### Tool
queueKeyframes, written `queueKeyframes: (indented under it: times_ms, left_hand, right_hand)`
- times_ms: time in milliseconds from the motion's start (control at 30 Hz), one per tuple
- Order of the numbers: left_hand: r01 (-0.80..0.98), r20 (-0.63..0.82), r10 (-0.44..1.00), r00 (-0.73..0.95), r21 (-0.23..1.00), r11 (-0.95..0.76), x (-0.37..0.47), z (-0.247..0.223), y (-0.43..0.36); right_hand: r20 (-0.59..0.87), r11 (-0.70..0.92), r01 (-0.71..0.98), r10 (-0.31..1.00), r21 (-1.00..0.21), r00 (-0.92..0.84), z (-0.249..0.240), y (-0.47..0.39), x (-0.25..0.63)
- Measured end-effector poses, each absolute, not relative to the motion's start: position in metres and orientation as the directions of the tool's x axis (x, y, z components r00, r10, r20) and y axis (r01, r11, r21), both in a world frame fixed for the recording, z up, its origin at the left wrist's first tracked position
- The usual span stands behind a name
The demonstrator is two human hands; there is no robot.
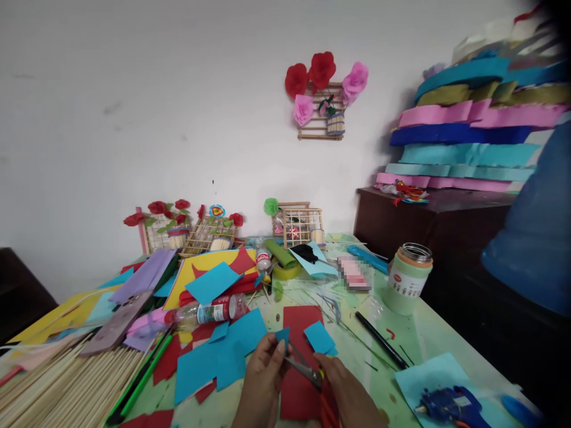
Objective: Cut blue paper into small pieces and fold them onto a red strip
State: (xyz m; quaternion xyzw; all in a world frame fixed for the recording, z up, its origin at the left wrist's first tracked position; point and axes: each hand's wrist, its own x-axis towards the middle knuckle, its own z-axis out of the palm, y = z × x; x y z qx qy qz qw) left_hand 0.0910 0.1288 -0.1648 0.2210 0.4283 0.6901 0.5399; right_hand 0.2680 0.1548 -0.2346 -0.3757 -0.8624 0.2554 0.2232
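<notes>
My left hand (263, 371) pinches a small piece of blue paper (282, 335) between thumb and fingers. In my right hand (348, 386) is a pair of scissors (307, 373) with red handles, partly covered by the fingers. The blades are parted and point left, close to the left fingertips and the blue piece. Beneath both hands lies a red paper sheet (301, 398). Small blue paper pieces (319, 337) rest on its right edge. Larger blue sheets (223, 353) overlap to the left of my left hand.
Bamboo sticks (57, 380) and a plastic bottle (214, 312) lie at left. To the right are a black pen (381, 340), a green jar (407, 279), a phone (354, 273) and a blue glue gun (455, 406). Paper-flower racks (303, 226) stand along the wall.
</notes>
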Motion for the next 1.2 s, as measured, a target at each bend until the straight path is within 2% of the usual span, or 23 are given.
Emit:
queueKeyframes:
  times_ms: [267,500,767,1200]
  left_hand:
    - [-0.485,-0.068,0.987,-0.144,0.874,-0.011,0.099,-0.196,0.130]
    - [-0.449,-0.038,0.993,-0.108,0.894,-0.014,0.096,-0.199,0.125]
    - [-0.429,-0.016,0.993,-0.113,0.903,-0.034,0.099,-0.192,0.125]
    - [-0.428,-0.059,0.995,-0.077,0.904,0.020,0.098,-0.186,0.121]
  right_hand:
    - [0.199,0.564,0.568,0.792,-0.600,-0.577,-0.215,0.147,0.267]
    - [0.106,0.484,0.583,0.820,-0.653,-0.562,-0.204,0.143,0.264]
    - [0.037,0.437,0.627,0.837,-0.645,-0.546,-0.183,0.138,0.261]
    - [0.028,0.443,0.628,0.830,-0.639,-0.557,-0.183,0.135,0.263]
